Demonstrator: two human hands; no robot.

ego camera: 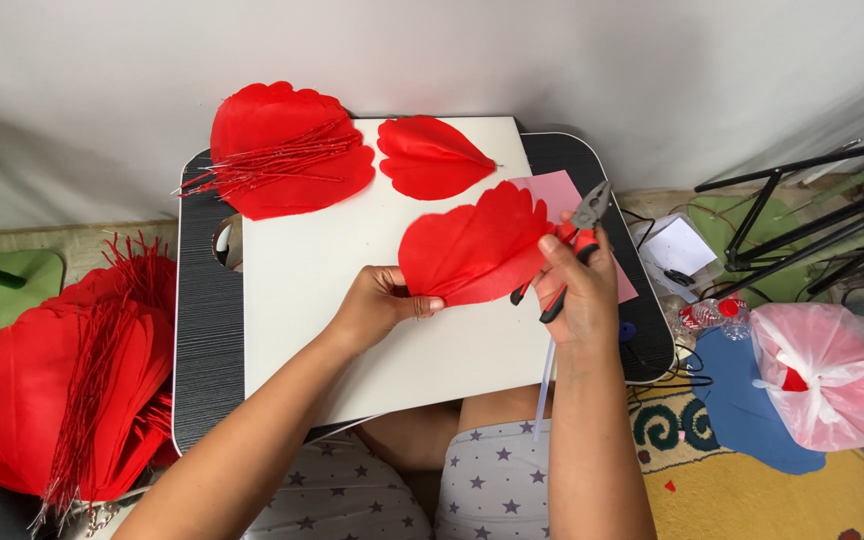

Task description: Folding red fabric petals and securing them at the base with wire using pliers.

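My left hand (380, 305) pinches the lower left edge of a red scalloped paper petal (472, 245) held over a white board (302, 300). My right hand (582, 290) grips red-handled pliers (580, 235) with the jaws pointing up, and its thumb rests on the petal's right tip. A thin white stick (544, 385) hangs down below my right hand. A smaller red petal (430, 157) lies at the board's top. A pile of red petals with glittery red wires (287, 150) sits at the board's top left.
The board lies on a dark lap table (207, 320). A big heap of wired red petals (62, 390) is on the left. A pink sheet (552, 190) lies under the petal. On the right are a black metal stand (812, 210), a plastic bag (827, 375) and small bottles (707, 315).
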